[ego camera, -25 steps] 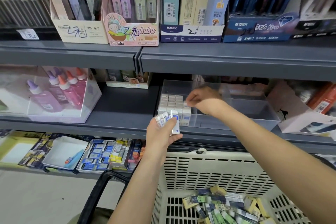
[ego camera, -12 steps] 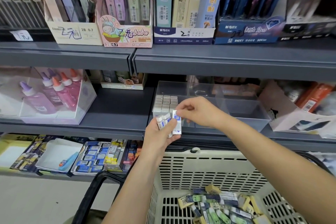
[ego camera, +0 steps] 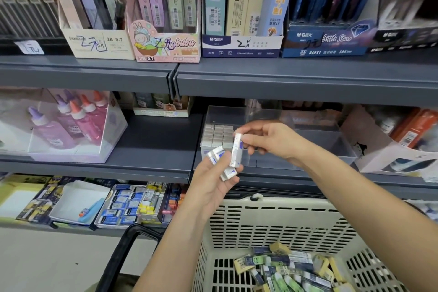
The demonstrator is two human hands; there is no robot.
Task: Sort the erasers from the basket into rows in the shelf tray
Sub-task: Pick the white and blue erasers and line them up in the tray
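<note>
My left hand (ego camera: 213, 184) is held palm up in front of the middle shelf and grips a small bunch of white erasers with blue print (ego camera: 219, 156). My right hand (ego camera: 267, 138) pinches the top of one upright white eraser (ego camera: 237, 149) just above that bunch. Behind both hands stands a clear shelf tray (ego camera: 320, 140), with rows of white erasers (ego camera: 218, 136) standing at its left end. Below, a cream plastic basket (ego camera: 284, 225) holds a heap of mixed erasers (ego camera: 291, 270).
Glue bottles in a clear box (ego camera: 71, 125) stand left on the middle shelf, a white carton (ego camera: 384, 149) right of the tray. Pencil-lead boxes (ego camera: 166, 14) fill the upper shelf. Small stationery packs (ego camera: 128, 204) lie on the bottom shelf. A black basket handle (ego camera: 123, 249) juts out below left.
My right hand drew back from the tray's eraser rows to my left hand and took hold of one eraser, lifting it upright out of the bunch.
</note>
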